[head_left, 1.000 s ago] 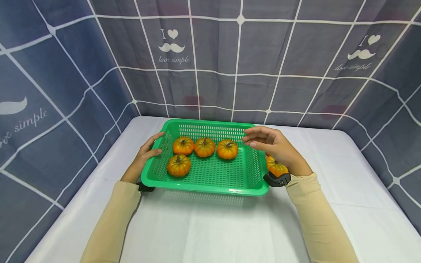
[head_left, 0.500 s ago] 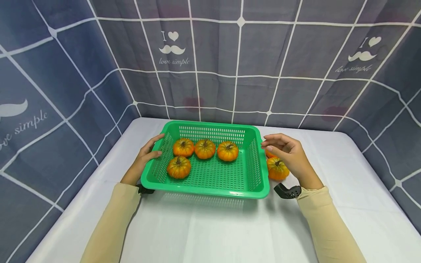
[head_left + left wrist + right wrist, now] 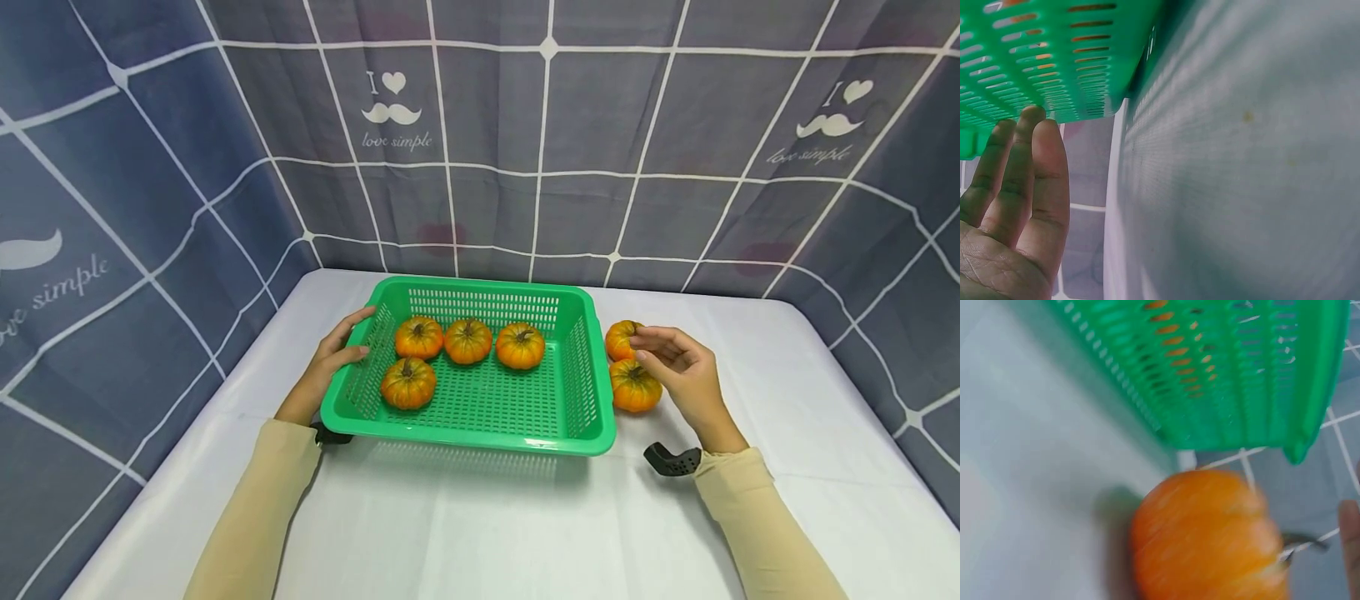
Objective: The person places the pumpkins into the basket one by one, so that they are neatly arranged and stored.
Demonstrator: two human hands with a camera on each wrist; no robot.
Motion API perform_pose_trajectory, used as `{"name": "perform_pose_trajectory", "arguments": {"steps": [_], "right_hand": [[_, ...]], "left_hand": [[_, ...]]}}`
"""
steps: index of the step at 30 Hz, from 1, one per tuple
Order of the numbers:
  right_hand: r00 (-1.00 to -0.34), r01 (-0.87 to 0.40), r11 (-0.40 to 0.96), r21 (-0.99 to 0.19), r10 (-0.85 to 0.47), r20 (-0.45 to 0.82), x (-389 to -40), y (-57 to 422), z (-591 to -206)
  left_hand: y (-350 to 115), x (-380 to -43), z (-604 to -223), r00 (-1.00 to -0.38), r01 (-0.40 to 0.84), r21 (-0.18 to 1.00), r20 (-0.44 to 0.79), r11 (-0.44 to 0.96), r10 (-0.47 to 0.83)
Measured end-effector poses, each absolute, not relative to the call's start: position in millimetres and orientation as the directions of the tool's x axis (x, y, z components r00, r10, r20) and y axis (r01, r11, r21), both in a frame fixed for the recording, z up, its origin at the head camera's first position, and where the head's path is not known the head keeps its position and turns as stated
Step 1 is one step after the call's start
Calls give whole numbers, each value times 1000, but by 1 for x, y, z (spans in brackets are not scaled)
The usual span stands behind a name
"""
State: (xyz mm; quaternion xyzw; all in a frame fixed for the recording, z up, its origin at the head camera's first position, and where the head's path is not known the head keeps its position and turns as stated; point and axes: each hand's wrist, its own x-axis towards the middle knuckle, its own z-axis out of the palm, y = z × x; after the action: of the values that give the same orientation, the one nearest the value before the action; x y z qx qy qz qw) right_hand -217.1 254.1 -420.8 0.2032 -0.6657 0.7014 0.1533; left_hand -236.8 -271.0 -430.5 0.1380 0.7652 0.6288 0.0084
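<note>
Right hand over two small pumpkins beside a green basket, left hand steadying the basket's left wall.

The basket [image 3: 525,433] lies with its long axis left to right on the white table [image 3: 480,533]; four pumpkins [image 3: 467,340] sit stem-up inside. The left hand [image 3: 330,362] rests straight fingers against the wall, thumb over the rim. The right hand [image 3: 678,375] hovers, fingers loosely curled and holding nothing, above the near pumpkin [image 3: 634,387], with the far pumpkin [image 3: 621,339] just behind. The right wrist view shows the near pumpkin [image 3: 1210,537] close beside the basket's slotted wall [image 3: 1222,375]; the left wrist view shows fingertips [image 3: 1029,119] touching the basket's underside.
</note>
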Motion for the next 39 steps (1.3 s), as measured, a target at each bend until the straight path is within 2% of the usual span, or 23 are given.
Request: {"name": "perform_pose_trajectory", "arguments": {"steps": [7,17,24,39], "right_hand": [[-874,-487,0,-874,-4,487,-219,267,-437],[-909,-417,38,-908,-15,416,-220,286,-450],[-954,-294,81,-952,-85,287,-219,298,-461],[-960,-173,213,-962,-254,116,-221,309,-471]], "left_hand": [[-270,-236,-428,-962,215,957,172,196,212],[-271,-235,-427,-966,203,952,156,229,205],[-270,-236,-428,-968,180,965,140,188,211],[-274,-236,-430,-964,210,951,163,225,208]]}}
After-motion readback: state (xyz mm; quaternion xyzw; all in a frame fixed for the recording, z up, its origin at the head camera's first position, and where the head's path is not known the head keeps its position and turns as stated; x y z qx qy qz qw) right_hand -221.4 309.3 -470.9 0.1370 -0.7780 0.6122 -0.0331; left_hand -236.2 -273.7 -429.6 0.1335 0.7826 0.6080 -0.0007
